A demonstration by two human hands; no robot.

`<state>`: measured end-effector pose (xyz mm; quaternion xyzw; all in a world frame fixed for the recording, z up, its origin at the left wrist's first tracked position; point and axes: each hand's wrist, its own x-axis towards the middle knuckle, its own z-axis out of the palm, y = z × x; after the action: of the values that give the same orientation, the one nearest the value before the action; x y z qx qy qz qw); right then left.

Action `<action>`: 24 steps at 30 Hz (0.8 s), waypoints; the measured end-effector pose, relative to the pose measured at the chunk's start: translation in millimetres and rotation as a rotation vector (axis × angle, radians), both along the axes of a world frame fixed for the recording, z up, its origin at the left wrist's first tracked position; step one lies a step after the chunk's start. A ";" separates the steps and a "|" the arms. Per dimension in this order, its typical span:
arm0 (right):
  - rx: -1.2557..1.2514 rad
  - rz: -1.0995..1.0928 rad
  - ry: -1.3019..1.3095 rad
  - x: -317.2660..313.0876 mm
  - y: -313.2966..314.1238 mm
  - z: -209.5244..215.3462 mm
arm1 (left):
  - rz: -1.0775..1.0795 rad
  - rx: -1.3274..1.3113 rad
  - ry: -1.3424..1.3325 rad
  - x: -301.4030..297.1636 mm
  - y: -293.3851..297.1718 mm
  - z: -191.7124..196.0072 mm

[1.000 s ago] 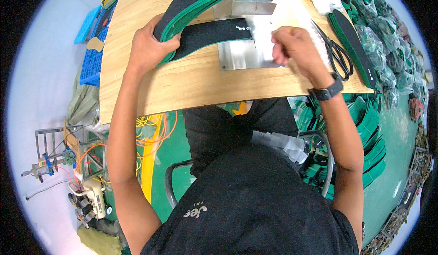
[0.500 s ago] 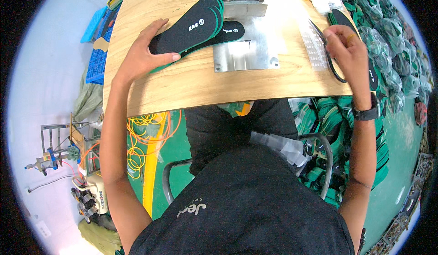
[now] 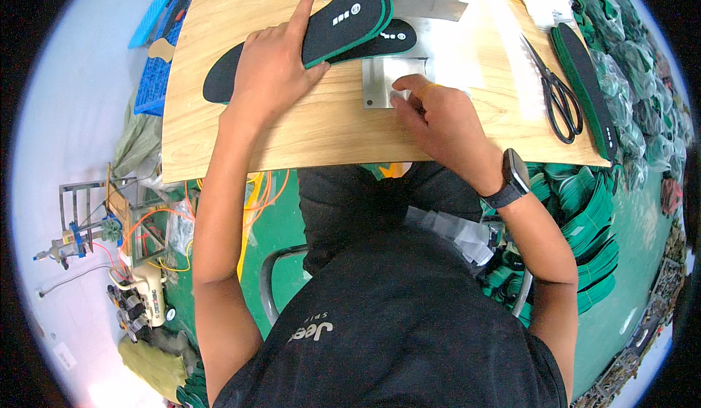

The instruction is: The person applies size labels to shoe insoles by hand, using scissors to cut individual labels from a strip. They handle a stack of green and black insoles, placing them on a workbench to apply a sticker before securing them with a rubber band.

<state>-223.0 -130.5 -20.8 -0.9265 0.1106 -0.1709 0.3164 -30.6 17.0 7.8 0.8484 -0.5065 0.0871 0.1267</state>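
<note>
My left hand [image 3: 274, 72] lies across a stack of black insoles [image 3: 343, 21] with green edges, on the left part of the table. Its thumb presses along the near edge, and the index finger stretches over the top. Another black insole [image 3: 398, 37] shows from under the stack, its rounded end over a flat metal plate [image 3: 376, 83]. Above the plate's near part is my right hand [image 3: 438, 112], with thumb and index finger bent and a small gap between their tips. Nothing shows between them. The other fingers are partly hidden.
Black-handled scissors [image 3: 561, 105] lie on the wooden table [image 3: 321, 134] at the right, beside another insole stack [image 3: 588, 79]. A metal block [image 3: 427, 3] stands behind the plate. Bagged insoles [image 3: 635, 79] are heaped beyond the table; a blue crate [image 3: 153, 79] is at the left.
My right hand has left the scissors and swung left to the metal plate. My left hand has shifted from the stack's end to lie over its middle.
</note>
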 end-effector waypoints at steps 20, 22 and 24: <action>-0.386 0.273 0.180 2.9 22.8 19.5 | -0.103 -0.122 0.178 -0.6 58.8 4.0; -0.355 0.280 0.016 3.8 23.2 19.7 | -0.123 -0.161 0.206 1.7 63.4 3.1; -0.311 0.240 -0.115 9.9 16.9 15.9 | -0.125 -0.178 0.243 9.0 62.5 3.6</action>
<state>-213.1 -113.7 -4.9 -0.9594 -0.0469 -0.1997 0.1934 -21.5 79.5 11.4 0.8051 -0.5293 0.0202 0.2669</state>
